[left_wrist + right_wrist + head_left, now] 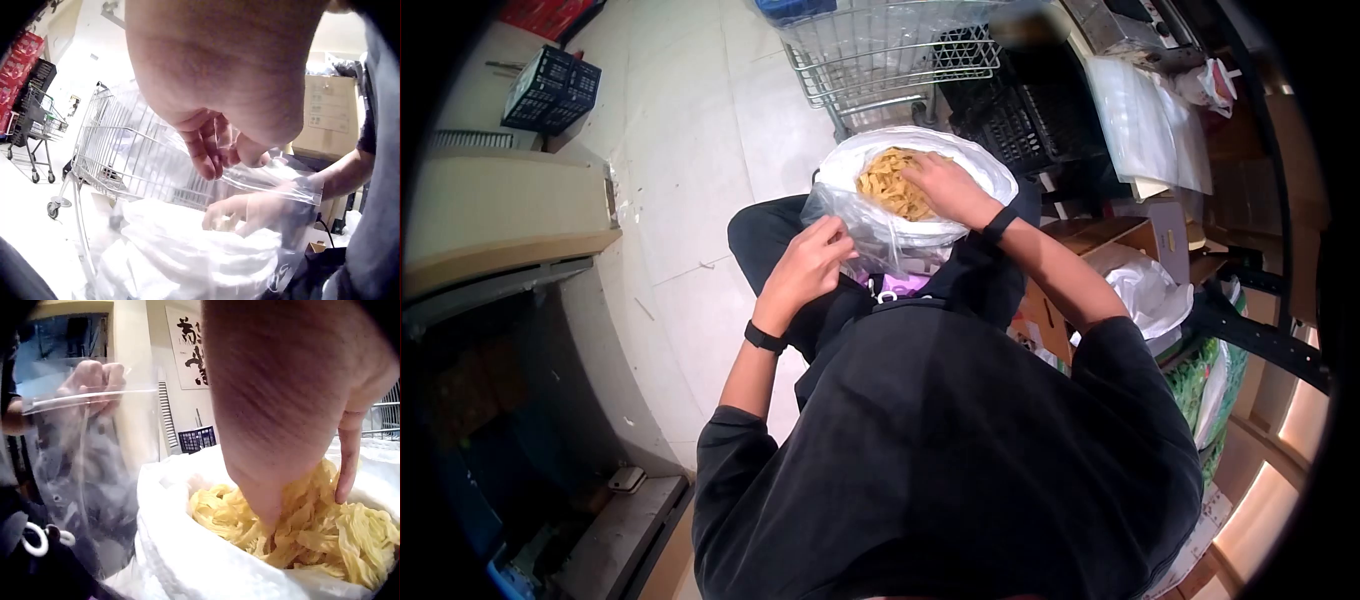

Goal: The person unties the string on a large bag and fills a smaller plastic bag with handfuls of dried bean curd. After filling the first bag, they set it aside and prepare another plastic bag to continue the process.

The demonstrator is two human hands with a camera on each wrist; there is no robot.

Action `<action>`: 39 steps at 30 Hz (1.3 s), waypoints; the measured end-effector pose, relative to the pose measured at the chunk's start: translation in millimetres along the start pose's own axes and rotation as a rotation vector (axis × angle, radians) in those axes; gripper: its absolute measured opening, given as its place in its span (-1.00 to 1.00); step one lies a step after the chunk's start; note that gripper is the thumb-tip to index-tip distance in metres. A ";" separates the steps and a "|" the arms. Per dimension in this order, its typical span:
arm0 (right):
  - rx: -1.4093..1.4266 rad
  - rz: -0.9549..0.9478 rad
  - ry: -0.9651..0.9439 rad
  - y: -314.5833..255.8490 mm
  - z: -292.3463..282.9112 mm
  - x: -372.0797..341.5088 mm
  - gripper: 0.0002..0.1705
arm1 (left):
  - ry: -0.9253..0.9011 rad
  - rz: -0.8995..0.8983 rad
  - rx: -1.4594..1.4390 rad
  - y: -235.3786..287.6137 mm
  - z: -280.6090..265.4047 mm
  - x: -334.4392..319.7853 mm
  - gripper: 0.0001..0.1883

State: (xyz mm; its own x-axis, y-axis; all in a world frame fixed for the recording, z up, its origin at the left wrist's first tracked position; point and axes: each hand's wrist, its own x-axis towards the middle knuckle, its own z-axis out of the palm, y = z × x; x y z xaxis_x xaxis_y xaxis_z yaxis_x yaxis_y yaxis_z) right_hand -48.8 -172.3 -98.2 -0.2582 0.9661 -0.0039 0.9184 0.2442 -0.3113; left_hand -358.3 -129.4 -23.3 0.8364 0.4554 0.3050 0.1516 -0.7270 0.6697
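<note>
A white sack [985,170] stands between the person's knees, its rim spread around yellow, crinkled dried pieces [887,184]. The right hand [948,190] reaches into it; in the right wrist view its fingers [349,464] are spread and touch the yellow pieces [369,540]. Beside the sack, the left hand [807,262] pinches the top edge of a clear plastic bag [850,215], which hangs upright in the right wrist view. Fingers of the left hand [209,147] are curled at the bag's edge. Whether the right fingers hold a piece is hidden.
A wire shopping cart [890,65] stands just beyond the sack, with black crates [1025,120] at its right. Plastic sheets [1145,125] and an open cardboard box [1050,320] are on the right. At the left are a counter [500,200] and a dark blue crate [552,90].
</note>
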 end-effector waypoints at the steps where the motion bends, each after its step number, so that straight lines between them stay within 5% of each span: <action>1: 0.038 0.020 -0.019 -3.3 -3.9 1.5 -0.45 | 0.000 0.003 0.002 0.2 -1.2 -0.3 -0.76; 8: 0.201 -0.088 0.172 -48.2 -52.9 -3.4 -0.46 | -0.012 0.006 0.041 2.8 -5.4 -2.5 -0.82; 10: 0.477 0.262 0.068 -87.0 -75.5 -5.3 -0.46 | -0.016 0.009 0.038 5.5 -5.1 -2.4 -0.82; 11: 0.533 0.289 0.040 -102.7 -83.3 -5.7 -0.60 | -0.023 0.009 0.031 7.2 -3.0 -4.0 -0.82; 23: 0.497 0.224 -0.060 -77.0 -74.8 8.7 -0.77 | -0.153 0.018 0.341 35.7 -35.9 -18.4 -0.88; 25: 0.291 -0.134 0.364 -86.9 -73.5 9.5 -0.84 | -0.172 0.048 0.297 32.3 -33.2 -20.6 -0.87; 26: 0.293 -0.134 0.362 -90.2 -73.8 8.0 -0.84 | -0.173 0.046 0.296 32.9 -32.7 -20.6 -0.87; 28: 0.193 -0.675 0.194 -94.1 -75.0 5.5 -0.87 | -0.190 0.071 0.275 33.3 -31.8 -18.4 -0.82; 29: 0.165 -0.764 0.144 -96.9 -70.1 5.5 -0.82 | -0.192 0.075 0.273 32.1 -30.6 -17.5 -0.82; 32: 0.254 -0.631 -0.052 -102.1 -53.7 7.6 -0.69 | -0.157 0.163 0.302 31.4 -29.0 -15.8 -0.79; 33: 0.132 -0.646 0.009 -101.2 -58.7 5.0 -0.49 | -0.231 0.153 0.345 32.8 -32.0 -14.9 -0.76; 39: -0.201 -0.311 -0.266 -121.3 -75.6 4.5 -0.55 | -0.329 0.181 0.359 47.5 -42.2 -2.6 -0.73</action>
State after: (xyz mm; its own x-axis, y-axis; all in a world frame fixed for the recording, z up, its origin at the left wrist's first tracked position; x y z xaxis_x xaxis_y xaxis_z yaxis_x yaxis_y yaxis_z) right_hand -138.6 -191.2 11.4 -0.5752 0.7952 -0.1918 0.8179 0.5564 -0.1464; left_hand -375.5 -143.5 36.3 0.9785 0.1625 0.1268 0.1121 -0.9358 0.3342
